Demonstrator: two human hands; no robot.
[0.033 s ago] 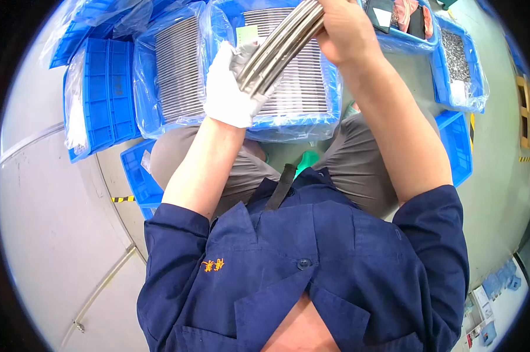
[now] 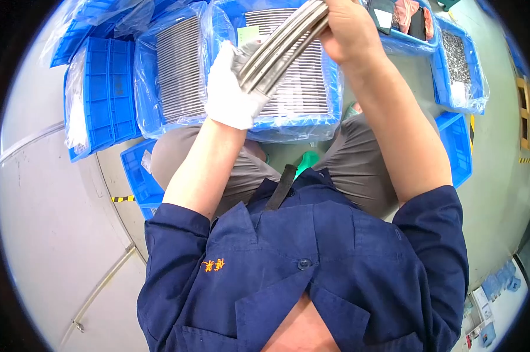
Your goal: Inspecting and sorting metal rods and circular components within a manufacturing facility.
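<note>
A bundle of several slim metal rods (image 2: 283,48) slants up to the right between my hands, above the bins. My left hand (image 2: 232,88), in a white glove with greyish fingertips, is closed round the lower end of the bundle. At the upper end, my bare right hand (image 2: 351,32) grips the same rods; its fingertips are partly hidden behind them. Beneath lies a blue bin (image 2: 300,122) lined with clear plastic, filled with rows of similar rods (image 2: 303,88). A pale green paper slip (image 2: 247,35) rests on those rods, close to my left fingers.
Left of this bin stands another lined blue bin of rods (image 2: 180,70), beside upright blue crates (image 2: 108,94). At the upper right are a blue box with cloths (image 2: 407,14) and a bin of small metal parts (image 2: 456,58). Lower blue crates (image 2: 454,146) flank my knees.
Both hands and the rod bundle have shifted very slightly to the right. The grip of each hand looks the same.
</note>
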